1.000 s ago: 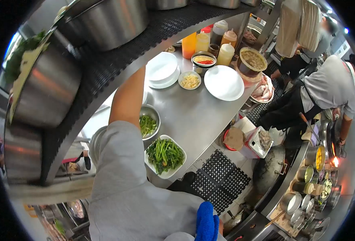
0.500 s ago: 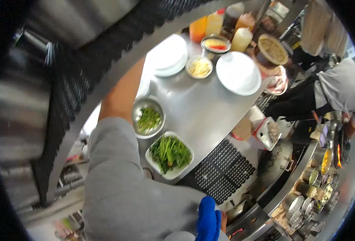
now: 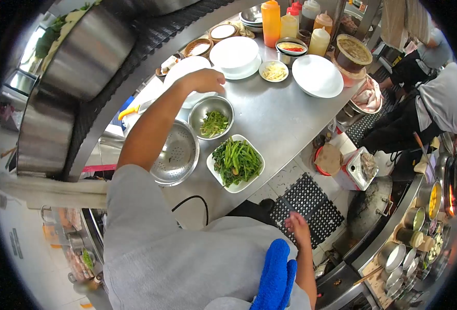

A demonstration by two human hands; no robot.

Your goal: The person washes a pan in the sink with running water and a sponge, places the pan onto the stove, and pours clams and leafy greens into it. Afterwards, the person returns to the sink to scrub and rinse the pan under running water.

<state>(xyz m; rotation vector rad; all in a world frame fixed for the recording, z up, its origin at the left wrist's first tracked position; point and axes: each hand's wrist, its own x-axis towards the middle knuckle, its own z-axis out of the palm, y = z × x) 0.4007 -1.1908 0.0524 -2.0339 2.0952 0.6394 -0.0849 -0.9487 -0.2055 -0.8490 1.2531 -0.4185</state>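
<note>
My left hand point(image 3: 203, 81) reaches over the table above a white plate point(image 3: 191, 67), fingers loosely bent and apart, with nothing visible in them. Below it are a steel bowl point(image 3: 193, 120) of cut greens point(image 3: 214, 124) and a perforated steel colander point(image 3: 177, 155). Nearer my body, a square white dish point(image 3: 261, 174) holds leafy green vegetables point(image 3: 237, 163). My right hand point(image 3: 298, 227) hangs off the table beside my body, over the floor mat; its fingers are slightly curled and apart, and I see nothing in them.
Stacked white plates point(image 3: 233, 54), a small bowl of pale slices point(image 3: 274, 71), a white bowl point(image 3: 317, 76) and squeeze bottles point(image 3: 319, 41) stand on the steel table. A stove with a flaming wok point(image 3: 450, 194) is at right. Another person point(image 3: 440, 103) stands beyond.
My view has shifted, bringing more of the table into sight. My left hand, hidden behind the overhead shelf edge before, now shows above the plates. My right hand has come into view.
</note>
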